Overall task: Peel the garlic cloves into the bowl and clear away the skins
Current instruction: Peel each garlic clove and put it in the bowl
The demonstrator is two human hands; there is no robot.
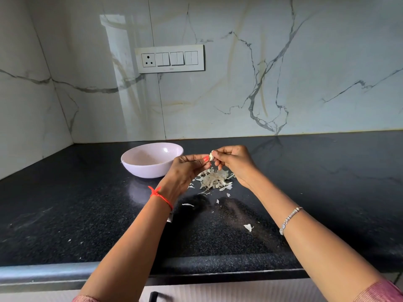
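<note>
Looking down from the head camera, both hands meet above a black speckled counter [87,203], a little way in from its front edge. The left hand [185,168] pinches a garlic clove [211,156] between the thumb, whose nail is painted red, and the curled fingers. The right hand [233,162] comes in from the other side with its fingers curled too, and its fingertips nip the same clove at the upper end. The clove is pale and held in the air between the two hands, above the counter and not in the bowl.

A pile of skins [214,179] lies on the counter right under the hands, dry and whitish. A few loose scraps [248,227] lie apart from it, nearer the person. A pale lilac bowl [141,171] stands upright to the left of the hands, just beside the left knuckles; what is inside it cannot be made out.

A red thread [161,196] is tied round the left wrist, and a silver bracelet [290,219] sits on the right forearm. A pink sleeve [379,290] shows at the bottom right corner. Behind the counter rises a white marble wall [261,73] with grey veins, and on it is a white switch plate [170,59] with one socket and a row of switches.
</note>
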